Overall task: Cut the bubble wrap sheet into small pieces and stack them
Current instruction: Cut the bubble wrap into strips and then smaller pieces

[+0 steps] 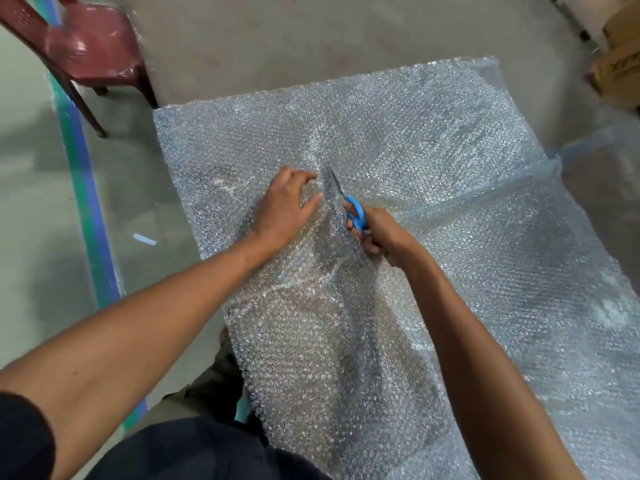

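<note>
Midway: scissors (349, 206) in bubble wrap sheet (415, 150)

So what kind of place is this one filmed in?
Probably a warehouse or packing area: bare concrete floor, a blue-green painted floor line, cardboard boxes in the corner, and a large bubble wrap sheet spread out.

We are seeing soft, even light glinting off the bubble wrap (398, 140), while the red chair (93, 46) is blurring and edges are bending.
</note>
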A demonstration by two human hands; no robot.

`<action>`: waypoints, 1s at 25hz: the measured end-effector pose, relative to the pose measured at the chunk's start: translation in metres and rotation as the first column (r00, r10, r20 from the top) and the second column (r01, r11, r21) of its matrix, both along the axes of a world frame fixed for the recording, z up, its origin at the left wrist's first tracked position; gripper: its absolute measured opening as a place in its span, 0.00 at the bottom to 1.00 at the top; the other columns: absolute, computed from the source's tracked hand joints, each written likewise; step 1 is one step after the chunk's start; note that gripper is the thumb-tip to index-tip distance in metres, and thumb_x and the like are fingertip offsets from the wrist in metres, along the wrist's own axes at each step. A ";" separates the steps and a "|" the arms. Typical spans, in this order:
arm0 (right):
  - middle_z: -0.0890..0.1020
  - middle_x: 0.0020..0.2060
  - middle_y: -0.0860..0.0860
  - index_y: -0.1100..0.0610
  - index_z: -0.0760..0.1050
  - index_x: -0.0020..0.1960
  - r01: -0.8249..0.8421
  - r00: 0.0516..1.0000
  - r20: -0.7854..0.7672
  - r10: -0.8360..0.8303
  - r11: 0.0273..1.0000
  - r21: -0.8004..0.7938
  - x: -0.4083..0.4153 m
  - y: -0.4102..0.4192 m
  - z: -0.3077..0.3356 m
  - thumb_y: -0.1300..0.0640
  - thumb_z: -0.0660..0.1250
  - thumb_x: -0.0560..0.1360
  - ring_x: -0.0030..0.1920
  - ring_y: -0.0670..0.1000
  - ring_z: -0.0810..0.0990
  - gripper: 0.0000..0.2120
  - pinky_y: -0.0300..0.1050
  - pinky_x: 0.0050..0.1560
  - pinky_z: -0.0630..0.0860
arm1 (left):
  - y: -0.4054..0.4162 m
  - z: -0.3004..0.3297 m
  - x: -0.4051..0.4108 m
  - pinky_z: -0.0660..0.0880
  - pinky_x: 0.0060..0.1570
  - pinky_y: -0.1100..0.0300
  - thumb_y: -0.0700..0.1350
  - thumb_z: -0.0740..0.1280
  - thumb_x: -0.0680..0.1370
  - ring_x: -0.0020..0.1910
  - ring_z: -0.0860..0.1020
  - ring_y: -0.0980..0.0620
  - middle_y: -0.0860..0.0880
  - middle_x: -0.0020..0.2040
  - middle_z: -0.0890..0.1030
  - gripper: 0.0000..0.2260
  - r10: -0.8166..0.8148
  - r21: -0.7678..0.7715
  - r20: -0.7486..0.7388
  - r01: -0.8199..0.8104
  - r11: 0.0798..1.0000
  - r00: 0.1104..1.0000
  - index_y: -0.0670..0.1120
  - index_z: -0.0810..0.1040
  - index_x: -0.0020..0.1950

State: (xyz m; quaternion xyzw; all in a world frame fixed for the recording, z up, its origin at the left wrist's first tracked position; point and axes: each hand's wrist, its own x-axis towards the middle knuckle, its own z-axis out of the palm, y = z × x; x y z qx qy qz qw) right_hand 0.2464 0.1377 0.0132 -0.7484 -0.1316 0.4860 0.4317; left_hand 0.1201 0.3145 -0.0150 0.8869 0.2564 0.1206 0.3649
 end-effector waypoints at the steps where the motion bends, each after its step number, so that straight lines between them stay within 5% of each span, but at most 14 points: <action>1: 0.74 0.30 0.48 0.55 0.77 0.45 -0.007 1.000 -0.004 0.006 1.000 -0.005 0.000 0.001 0.000 0.35 0.61 0.84 0.23 0.47 0.62 0.24 0.39 0.20 0.60 | 0.007 0.000 0.008 0.73 0.59 0.62 0.55 0.70 0.82 0.58 0.76 0.54 0.49 0.64 0.75 0.20 -0.024 0.005 -0.014 0.024 1.000 1.000 0.50 0.76 0.72; 8: 0.74 0.31 0.49 0.55 0.76 0.45 0.001 1.000 -0.017 -0.001 1.000 0.003 0.007 0.013 0.000 0.36 0.58 0.85 0.23 0.46 0.61 0.25 0.38 0.21 0.59 | 0.027 -0.005 0.038 0.71 0.50 0.64 0.50 0.75 0.79 0.49 0.75 0.55 0.52 0.50 0.77 0.13 -0.082 0.071 -0.010 0.083 0.994 0.997 0.47 0.84 0.61; 14: 0.74 0.30 0.50 0.59 0.75 0.51 -0.005 0.999 -0.040 0.006 1.000 0.031 0.018 0.012 -0.008 0.42 0.61 0.87 0.22 0.47 0.60 0.20 0.38 0.20 0.57 | 0.031 -0.019 0.037 0.78 0.48 0.62 0.49 0.74 0.79 0.47 0.77 0.53 0.49 0.50 0.81 0.10 -0.097 0.079 0.085 0.090 0.993 0.992 0.45 0.85 0.57; 21: 0.72 0.30 0.51 0.55 0.74 0.43 -0.008 0.999 -0.048 0.010 0.999 0.036 0.022 0.032 -0.004 0.40 0.61 0.86 0.24 0.49 0.59 0.21 0.39 0.20 0.57 | 0.034 -0.020 0.039 0.77 0.46 0.72 0.47 0.74 0.79 0.46 0.78 0.58 0.53 0.52 0.77 0.10 -0.080 -0.041 0.147 0.087 0.995 0.986 0.45 0.85 0.57; 25: 0.73 0.29 0.51 0.55 0.75 0.44 -0.002 0.999 -0.050 0.004 0.999 0.033 0.025 0.041 -0.003 0.41 0.60 0.86 0.22 0.47 0.61 0.21 0.38 0.19 0.58 | 0.036 -0.016 0.036 0.79 0.44 0.68 0.46 0.73 0.80 0.44 0.77 0.59 0.53 0.51 0.77 0.09 -0.069 -0.068 0.170 0.081 0.994 0.983 0.47 0.85 0.59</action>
